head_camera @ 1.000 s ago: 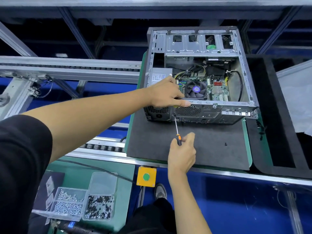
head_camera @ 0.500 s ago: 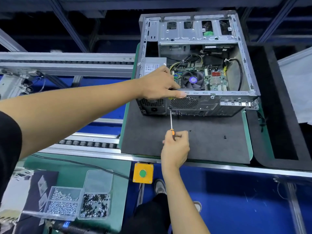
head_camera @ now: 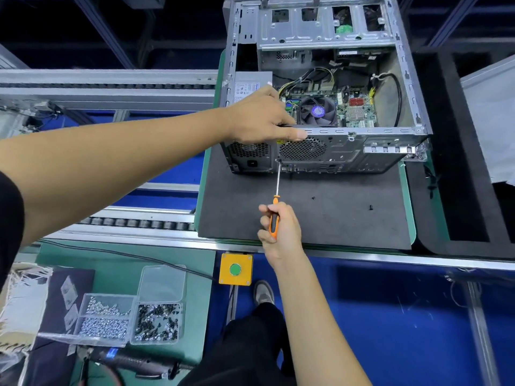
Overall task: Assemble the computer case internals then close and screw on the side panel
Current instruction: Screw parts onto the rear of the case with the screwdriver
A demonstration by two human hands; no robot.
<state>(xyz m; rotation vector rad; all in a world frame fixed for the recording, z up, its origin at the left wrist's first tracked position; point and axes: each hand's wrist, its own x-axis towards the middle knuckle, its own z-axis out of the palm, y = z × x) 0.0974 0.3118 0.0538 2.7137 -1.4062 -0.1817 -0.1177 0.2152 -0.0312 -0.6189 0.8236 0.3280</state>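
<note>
An open computer case (head_camera: 362, 151) lies on its side on a dark foam mat (head_camera: 334, 218), showing the motherboard, a CPU fan (head_camera: 317, 111) and the power supply (head_camera: 250, 87). My left hand (head_camera: 262, 118) grips the case's near top rim, thumb along the edge over the power supply. My right hand (head_camera: 278, 232) holds an orange-handled screwdriver (head_camera: 274, 224) whose tip meets a screw on the rear panel (head_camera: 278, 160) beside the round fan grille.
Two loose black screws (head_camera: 313, 198) (head_camera: 371, 207) lie on the mat. A clear box of screws (head_camera: 131, 316) and an electric driver (head_camera: 133, 360) sit at lower left. A yellow box with a green button (head_camera: 235, 269) hangs at the bench edge. A black foam tray (head_camera: 459, 162) stands right.
Both hands stay where they were on the case and on the screwdriver, its tip still at the rear panel. The head camera has tilted down, so the case sits higher in view.
</note>
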